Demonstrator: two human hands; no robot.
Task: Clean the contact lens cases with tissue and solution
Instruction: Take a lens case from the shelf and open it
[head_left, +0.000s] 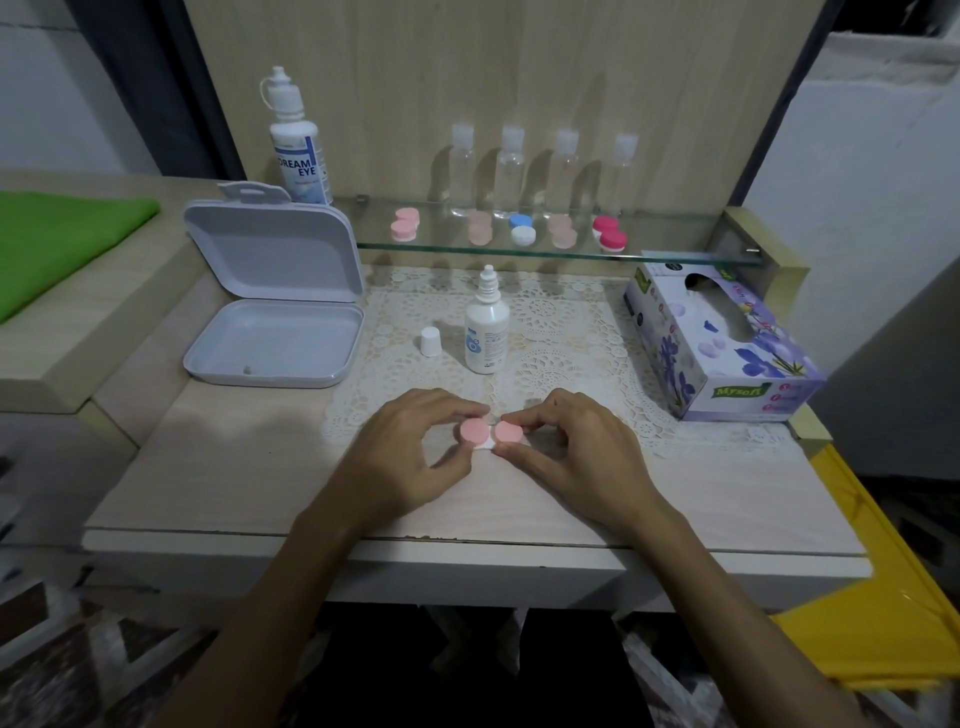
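A contact lens case (491, 434) with two pale pink round caps on a white base lies between my hands at the front of the lace mat. My left hand (415, 447) pinches the left cap with thumb and fingers. My right hand (571, 447) pinches the right cap the same way. Behind them stands a small white solution bottle (487, 325), uncapped, with its white cap (430, 341) to the left. A purple tissue box (727, 348) sits at the right. Several other lens cases, pink (404, 224), blue and white (522, 228) and magenta (610, 232), line the glass shelf (675, 254).
An open grey plastic box (275, 322) stands at the left of the table. A large Dream Eye bottle (298, 140) and several clear small bottles (511, 171) stand at the back. Green cloth (57, 244) lies far left, and something yellow (883, 597) sits by the table's right edge.
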